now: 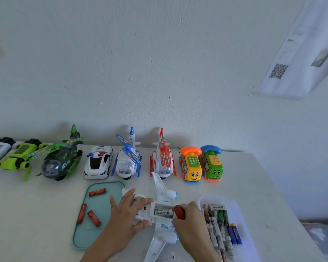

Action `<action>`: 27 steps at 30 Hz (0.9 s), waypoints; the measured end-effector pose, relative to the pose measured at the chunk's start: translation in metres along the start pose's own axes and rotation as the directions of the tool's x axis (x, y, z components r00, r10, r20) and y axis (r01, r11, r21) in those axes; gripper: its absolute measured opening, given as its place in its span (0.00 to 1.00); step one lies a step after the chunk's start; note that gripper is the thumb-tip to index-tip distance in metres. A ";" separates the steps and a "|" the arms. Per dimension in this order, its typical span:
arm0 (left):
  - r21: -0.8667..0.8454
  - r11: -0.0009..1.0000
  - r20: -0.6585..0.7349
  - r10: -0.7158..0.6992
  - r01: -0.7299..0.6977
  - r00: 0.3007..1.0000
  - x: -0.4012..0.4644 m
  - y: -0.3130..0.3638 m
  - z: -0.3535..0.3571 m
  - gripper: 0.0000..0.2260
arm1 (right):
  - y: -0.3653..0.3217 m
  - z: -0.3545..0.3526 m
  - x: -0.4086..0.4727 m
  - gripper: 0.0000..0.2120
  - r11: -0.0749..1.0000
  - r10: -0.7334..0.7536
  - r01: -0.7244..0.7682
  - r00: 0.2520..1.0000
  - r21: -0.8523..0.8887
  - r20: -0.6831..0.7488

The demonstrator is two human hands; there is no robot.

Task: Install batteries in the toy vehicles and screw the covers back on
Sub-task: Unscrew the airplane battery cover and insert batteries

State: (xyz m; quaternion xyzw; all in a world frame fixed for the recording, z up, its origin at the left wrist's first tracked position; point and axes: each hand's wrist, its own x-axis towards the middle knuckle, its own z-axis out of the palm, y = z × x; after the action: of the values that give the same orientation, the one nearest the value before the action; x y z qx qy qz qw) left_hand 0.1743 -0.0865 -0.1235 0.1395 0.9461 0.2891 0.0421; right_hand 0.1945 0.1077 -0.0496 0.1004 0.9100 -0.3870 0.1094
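Toy airplane [162, 210], white with pale blue engine tips, lies belly-up on the white bench [36, 214] between a teal tray [102, 186] and a white tray [240, 210]. Its battery compartment [163, 211] is uncovered, and printed cells show inside it. The left hand [124, 214] grips the plane's body beside the compartment, thumb under one side and fingers curled over the other. The right hand [189, 220] is curled round a red-handled screwdriver [179, 211], whose handle sits at the compartment's right edge; its tip is hidden.

Three red batteries [92, 210] lie loose on the teal tray, apart from one another. The white tray holds a pile of fresh batteries [221, 227], white, green and blue.

Along the wall stands a row of toys: a green robot vehicle [17, 156], a green helicopter [62, 157], a police car [98, 161], a blue helicopter [128, 159], a red helicopter [163, 159], and two phone cars, yellow [191, 165] and green [212, 163], touching side by side.
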 end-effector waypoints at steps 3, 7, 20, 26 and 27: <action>0.011 1.000 -0.002 -0.003 0.003 1.000 0.000 -0.001 0.001 0.25 | -0.010 0.008 -0.008 0.07 0.969 -0.031 0.026 0.999 -0.245 -0.016; 0.015 1.000 -0.026 -0.012 0.012 1.000 -0.001 0.000 0.002 0.20 | -0.014 0.018 -0.008 0.03 0.972 -0.051 0.031 0.995 -0.233 -0.081; -0.124 0.980 -0.145 0.141 -0.159 0.979 -0.013 0.007 0.000 0.25 | 0.025 -0.055 0.004 0.04 0.956 0.043 0.058 0.942 0.286 -0.333; -0.073 0.973 -0.310 0.188 -0.220 0.932 -0.015 -0.004 0.010 0.24 | 0.083 -0.070 0.015 0.04 0.973 0.220 -0.196 0.951 0.125 -0.217; -0.069 0.971 -0.342 0.192 -0.228 0.920 -0.014 -0.001 0.009 0.24 | 0.087 -0.069 0.016 0.04 0.975 0.214 -0.195 0.951 0.106 -0.221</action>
State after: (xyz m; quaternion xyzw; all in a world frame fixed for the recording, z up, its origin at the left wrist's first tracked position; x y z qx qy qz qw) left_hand 0.1890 -0.0869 -0.1315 0.1870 0.9022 0.3617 -0.1421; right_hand 0.1941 0.2188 -0.0668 0.2430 0.8845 -0.3965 0.0383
